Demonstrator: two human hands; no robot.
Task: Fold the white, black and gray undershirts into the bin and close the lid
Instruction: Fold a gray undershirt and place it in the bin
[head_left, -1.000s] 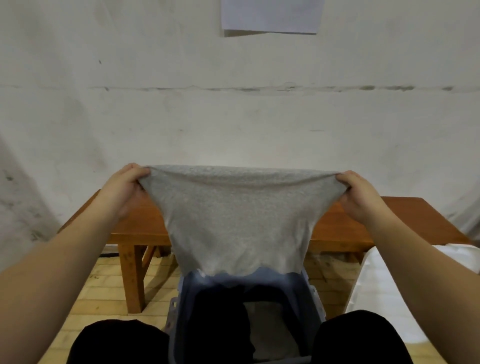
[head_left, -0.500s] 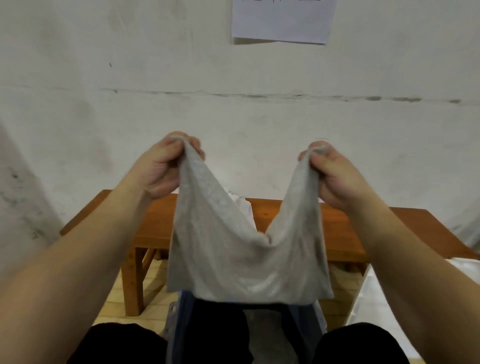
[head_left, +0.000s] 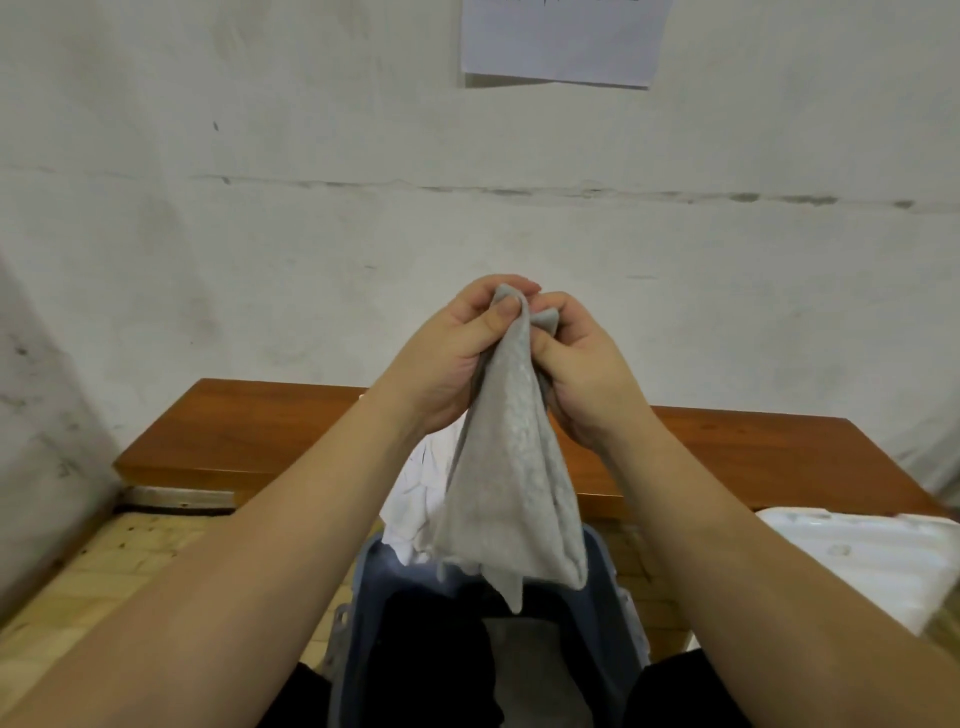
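The left hand (head_left: 457, 358) and the right hand (head_left: 576, 364) met in front of the chest, both clenched on the top edge of the soft gray knit undershirt (head_left: 511, 483) — each pinched it between thumb and curled fingers, knuckles almost touching. The garment hung doubled from that grip, narrow at the top and widening toward the bottom, its lowest corner dangling just over the open blue-gray plastic bin (head_left: 358, 613) that stood between the person's knees. Inside the bin lay a black folded garment (head_left: 431, 654) on the left and a gray cloth patch (head_left: 535, 670) to its right. A crumpled white undershirt (head_left: 421, 499) lay on the reddish-brown wooden surface (head_left: 249, 431) behind the bin, its front edge drooping over the bin's far rim. A white moulded plastic lid (head_left: 852, 561) rested to the right, apart from the bin — the bin was uncovered
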